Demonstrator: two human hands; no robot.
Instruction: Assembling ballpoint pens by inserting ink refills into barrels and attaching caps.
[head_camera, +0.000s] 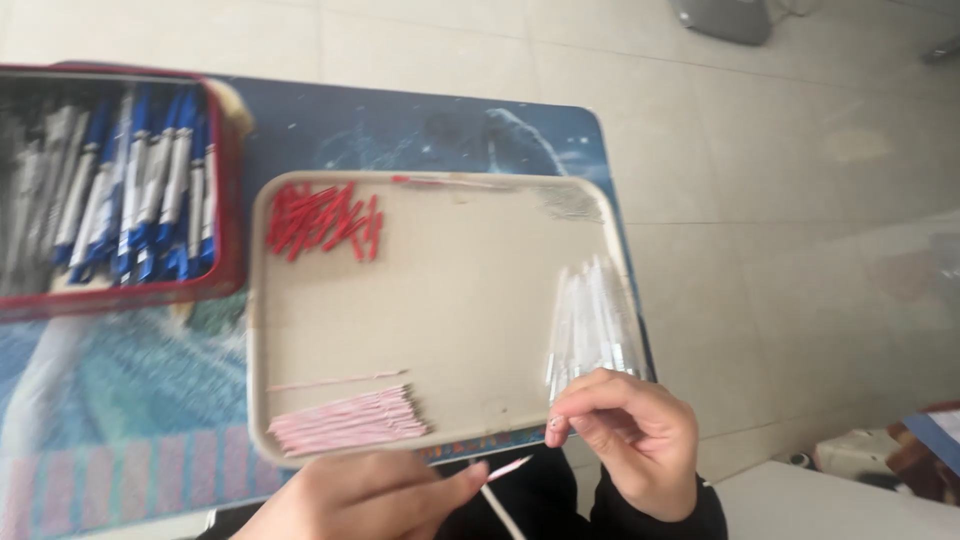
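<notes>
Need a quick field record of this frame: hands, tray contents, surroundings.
left hand: pinches a thin pink refill, tip toward the other hand
right hand: fingers closed on a clear barrel at the tray's near right corner
tray: beige, on a blue printed mat
tray contents: red caps far left; pink refills near left; clear barrels right
red box: left of tray, holds blue-and-white pens
</notes>
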